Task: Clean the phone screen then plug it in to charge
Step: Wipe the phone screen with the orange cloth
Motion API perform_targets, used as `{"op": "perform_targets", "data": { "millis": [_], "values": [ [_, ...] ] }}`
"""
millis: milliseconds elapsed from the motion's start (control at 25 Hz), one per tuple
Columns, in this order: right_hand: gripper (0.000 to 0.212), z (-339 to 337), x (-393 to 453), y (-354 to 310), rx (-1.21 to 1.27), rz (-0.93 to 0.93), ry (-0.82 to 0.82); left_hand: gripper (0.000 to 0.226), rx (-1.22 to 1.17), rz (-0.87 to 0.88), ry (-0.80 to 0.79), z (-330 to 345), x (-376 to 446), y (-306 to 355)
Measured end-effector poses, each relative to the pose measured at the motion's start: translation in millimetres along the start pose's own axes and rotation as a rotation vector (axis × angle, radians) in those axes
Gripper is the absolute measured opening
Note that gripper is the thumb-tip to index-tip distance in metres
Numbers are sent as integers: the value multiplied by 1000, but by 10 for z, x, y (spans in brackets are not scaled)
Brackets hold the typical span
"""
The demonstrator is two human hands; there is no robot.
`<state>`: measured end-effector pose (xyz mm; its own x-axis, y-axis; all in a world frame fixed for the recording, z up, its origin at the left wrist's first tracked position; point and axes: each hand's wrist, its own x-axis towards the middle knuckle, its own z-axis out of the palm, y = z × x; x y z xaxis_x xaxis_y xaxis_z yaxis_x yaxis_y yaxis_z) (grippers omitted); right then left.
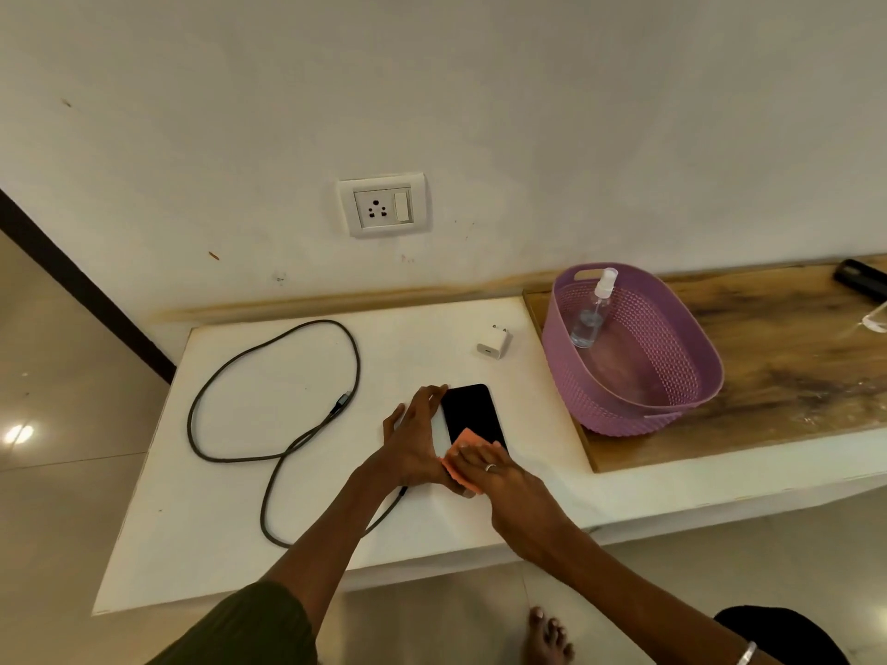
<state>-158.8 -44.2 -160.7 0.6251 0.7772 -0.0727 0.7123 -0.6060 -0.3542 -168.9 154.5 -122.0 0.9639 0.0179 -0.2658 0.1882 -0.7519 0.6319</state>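
A black phone (470,411) lies screen up on the white table (240,472). My left hand (416,439) holds the phone along its left edge, fingers stretched toward its top corner. My right hand (489,472) presses an orange cloth (463,453) flat onto the lower part of the screen. A dark charging cable (269,405) lies looped to the left, one plug end (341,401) pointing toward the phone. A white charger adapter (494,341) sits behind the phone. A wall socket (382,204) with a switch is on the wall above.
A purple basket (672,391) stands to the right on a wooden board (792,357), with a clear spray bottle (593,312) leaning inside. A dark object (861,278) lies at the far right. My bare foot (547,638) is on the tiled floor below.
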Motion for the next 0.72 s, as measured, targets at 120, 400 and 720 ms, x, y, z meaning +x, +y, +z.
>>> {"op": "perform_targets", "data": {
  "millis": [120,400,720],
  "values": [
    [78,-92,-40,33,-17,-102,53,149,14,10,-5,1,2,-8],
    [81,-229,-3,448,-86,68,-38,149,33,3,7,3,1,-10],
    [81,8,-84,66,43,93,-3,147,19,14,7,-13,0,10]
  ]
}}
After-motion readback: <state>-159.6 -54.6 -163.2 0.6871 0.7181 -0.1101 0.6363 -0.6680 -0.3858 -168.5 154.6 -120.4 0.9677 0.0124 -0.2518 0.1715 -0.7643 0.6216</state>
